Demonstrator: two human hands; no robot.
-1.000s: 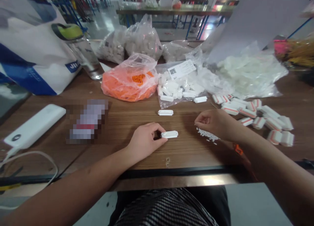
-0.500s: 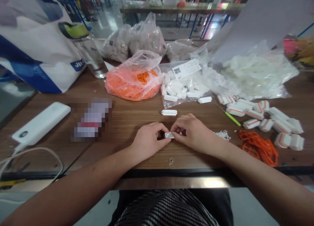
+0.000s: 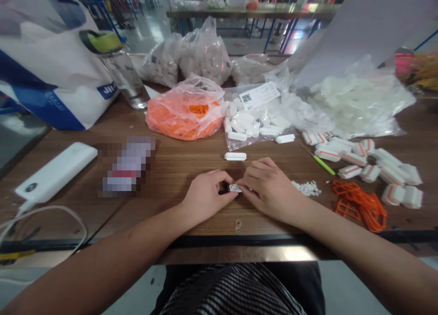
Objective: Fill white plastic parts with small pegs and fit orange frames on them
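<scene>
My left hand (image 3: 207, 194) is curled closed on one end of a small white plastic connector (image 3: 234, 188), and my right hand (image 3: 270, 187) pinches the other end, over the wooden table (image 3: 178, 164). A second white connector (image 3: 235, 156) lies just ahead; loose white pins (image 3: 306, 188) sit beside my right hand, near a green-handled pick (image 3: 323, 164).

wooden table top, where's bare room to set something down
The wooden table top shows bare wood between the blurred packet and the left hand, and behind the white power bank up to the orange bag. Crowded: right of the right hand, among striped white blocks and a white bag.
</scene>
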